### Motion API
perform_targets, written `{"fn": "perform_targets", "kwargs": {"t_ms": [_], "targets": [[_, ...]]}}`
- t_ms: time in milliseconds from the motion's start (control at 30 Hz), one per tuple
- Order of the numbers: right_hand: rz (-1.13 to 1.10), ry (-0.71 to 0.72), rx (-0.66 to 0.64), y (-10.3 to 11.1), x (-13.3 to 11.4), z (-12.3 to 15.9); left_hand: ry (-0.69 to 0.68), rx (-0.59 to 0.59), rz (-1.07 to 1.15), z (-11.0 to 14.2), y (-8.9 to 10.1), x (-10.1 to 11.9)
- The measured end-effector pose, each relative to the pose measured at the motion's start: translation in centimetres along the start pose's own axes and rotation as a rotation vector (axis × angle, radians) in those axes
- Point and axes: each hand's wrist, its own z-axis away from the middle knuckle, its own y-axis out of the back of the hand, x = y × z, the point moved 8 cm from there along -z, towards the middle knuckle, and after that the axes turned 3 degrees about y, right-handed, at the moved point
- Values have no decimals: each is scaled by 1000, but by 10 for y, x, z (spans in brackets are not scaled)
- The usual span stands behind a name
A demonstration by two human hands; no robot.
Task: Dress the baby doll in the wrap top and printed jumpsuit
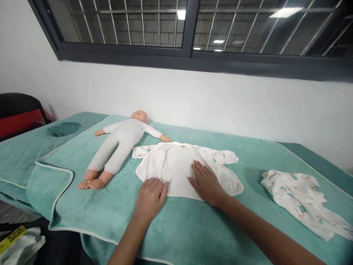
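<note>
A white baby shirt [180, 169] lies spread open on the green bed cover [171, 224], its plain inner side up. Its short printed sleeves stretch out to both sides, and a small label shows at the neck. My right hand [208, 182] rests flat on the shirt's right half, fingers extended. At the lower left hem, my left hand [151, 197] is closed, with its fingers curled over the edge and the thumb alongside. To the left, a baby doll [121, 141] in a light body suit lies on its back, one hand near the shirt's left sleeve.
Crumpled printed baby clothes [298, 198] lie on the right of the bed. A padded green table with a face hole [63, 129] is underneath at left. A black and red chair [22, 114] stands far left, a bag [19, 246] lower left. Behind is a white wall with a barred window.
</note>
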Motion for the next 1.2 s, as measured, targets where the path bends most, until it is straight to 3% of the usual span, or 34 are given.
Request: {"fn": "perform_targets", "kwargs": {"t_ms": [133, 433, 633, 933, 1200], "targets": [[-39, 27, -27, -4, -2, -21, -1, -15, -5, 1, -2, 0], [-29, -42, -5, -22, -2, -106, -24, -3, 5, 1, -2, 0], [-11, -58, 14, -30, -4, -131, -11, -15, 1, 3, -5, -2], [-17, 57, 43, -24, -20, -135, -14, -14, -3, 1, -4, -1], [-85, 240, 131, -9, -70, -84, -29, 9, 9, 2, 0, 1]]}}
